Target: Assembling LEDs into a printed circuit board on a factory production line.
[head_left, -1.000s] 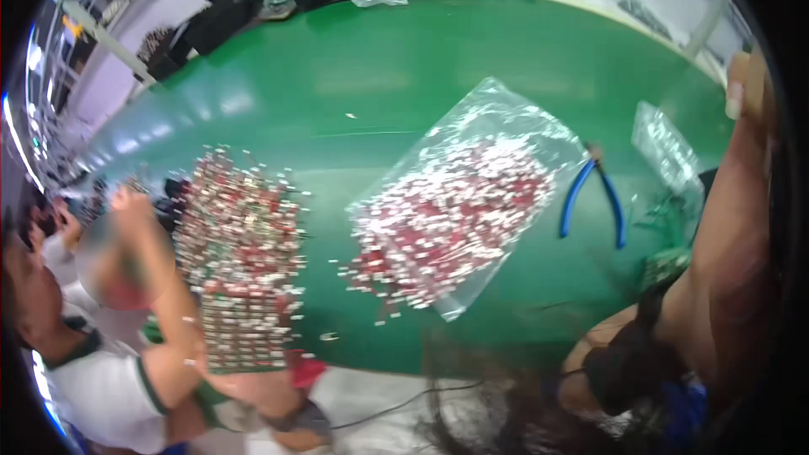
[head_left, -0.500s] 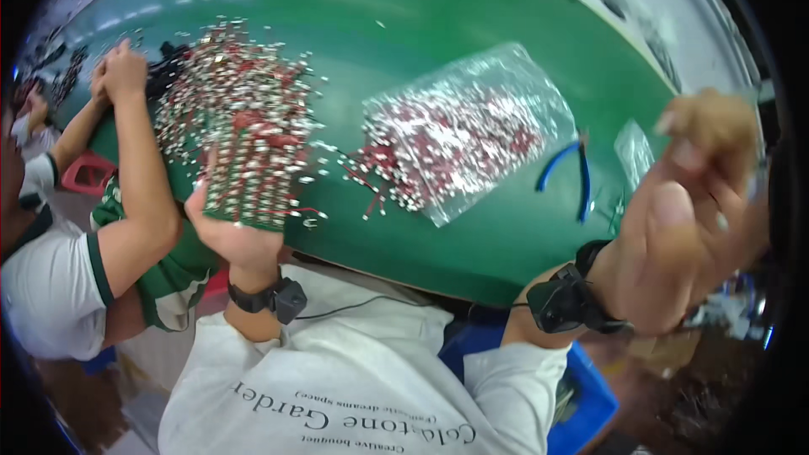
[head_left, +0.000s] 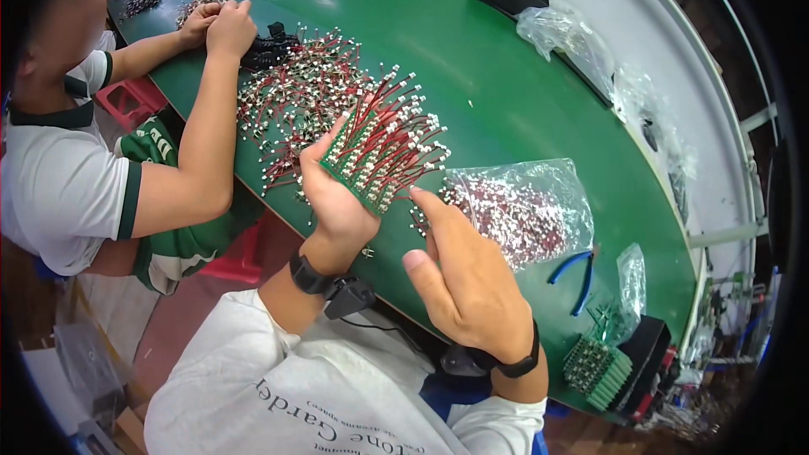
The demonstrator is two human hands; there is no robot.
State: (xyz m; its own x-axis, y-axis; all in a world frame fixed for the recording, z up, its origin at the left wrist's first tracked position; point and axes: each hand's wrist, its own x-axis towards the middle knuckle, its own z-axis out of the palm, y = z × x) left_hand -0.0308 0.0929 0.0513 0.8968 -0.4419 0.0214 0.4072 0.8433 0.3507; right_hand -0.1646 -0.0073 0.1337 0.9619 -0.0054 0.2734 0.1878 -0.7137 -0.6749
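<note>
My left hand (head_left: 337,211) grips a green circuit board panel (head_left: 364,156) by its near left side. Rows of red wires with white connectors at their ends stand up from the panel and lean to the right. My right hand (head_left: 476,278) is at the panel's lower right. Its index finger reaches the outer wires and its thumb is spread away; the other fingers are partly hidden. Whether the index fingertip touches a wire I cannot tell. Behind the panel lies a loose heap of wired connectors (head_left: 295,97).
A clear plastic bag (head_left: 518,211) of wired connectors lies right of the panel. Blue-handled pliers (head_left: 581,282), a clear wrapper (head_left: 632,282) and a stack of green boards (head_left: 597,366) are farther right. A co-worker's hands (head_left: 221,27) are busy at the far left.
My right hand has come from the far right to the panel's wires. My left hand has tilted the panel, and the wires now stand out. The whole view has shifted.
</note>
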